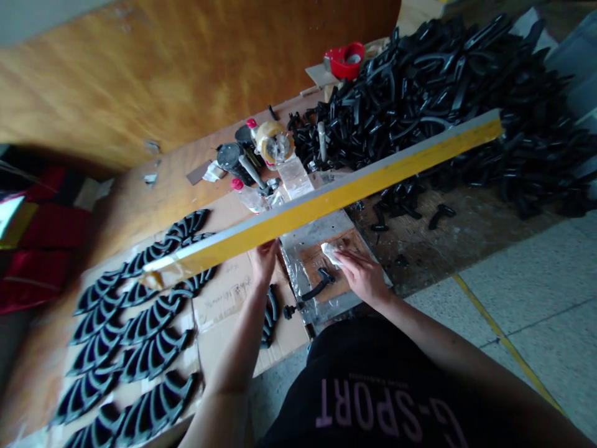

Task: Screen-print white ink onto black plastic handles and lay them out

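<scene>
My right hand (361, 274) is closed on a crumpled white cloth or tissue (330, 251), just above a brown pad (342, 287) on a metal plate (345, 303). A curved black plastic part, shaped like a handle (317, 287), lies on the pad beside that hand. My left hand (265, 260) is at the plate's left edge. Its fingertips are partly covered by a long yellow bar (326, 202) that crosses the view, so what they touch is hidden. A black knob (289, 311) sticks out at the plate's left side.
Several fanned rows of curved black parts (156, 348) lie on cardboard (224, 323) at left. A big heap of black parts (420, 93) fills the back right. Behind the plate stand a dark jar (229, 157), tape rolls (275, 144) and a clear bottle (249, 198). A red tape dispenser (346, 61) sits farther back.
</scene>
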